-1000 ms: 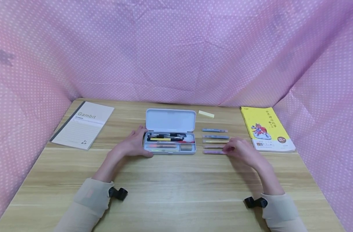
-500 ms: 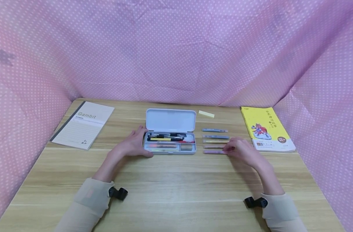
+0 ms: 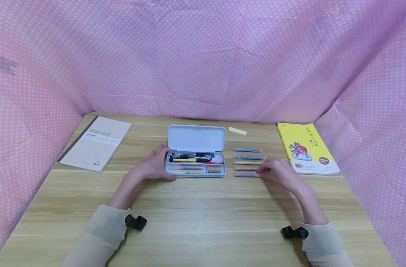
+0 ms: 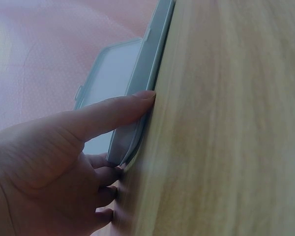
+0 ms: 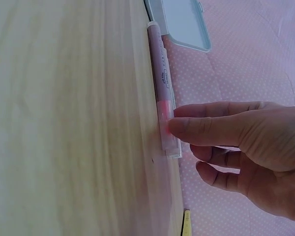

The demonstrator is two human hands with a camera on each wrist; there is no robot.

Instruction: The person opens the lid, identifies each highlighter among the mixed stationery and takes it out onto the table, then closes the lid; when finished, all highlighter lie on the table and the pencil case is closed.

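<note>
In the head view an open light-blue pencil case (image 3: 195, 138) lies mid-table with its lid up. Several pens (image 3: 189, 160), highlighters (image 3: 187, 168) and a small grey-brown block (image 3: 214, 169) sit in its compartments. My left hand (image 3: 152, 167) holds the case's left end, thumb at the front side, as the left wrist view confirms. Right of the case, several highlighters lie in a row, the upper ones blue (image 3: 246, 150). My right hand (image 3: 280, 173) pinches the right end of the nearest, purple-pink highlighter (image 5: 160, 73), which lies on the table. Its fingers partly hide the neighbouring ones.
A grey-white notebook (image 3: 96, 142) lies at the left and a yellow book (image 3: 304, 148) at the right. A pale yellow strip (image 3: 237, 131) rests behind the highlighters. Pink dotted cloth (image 3: 203, 63) hangs along the table's back and sides.
</note>
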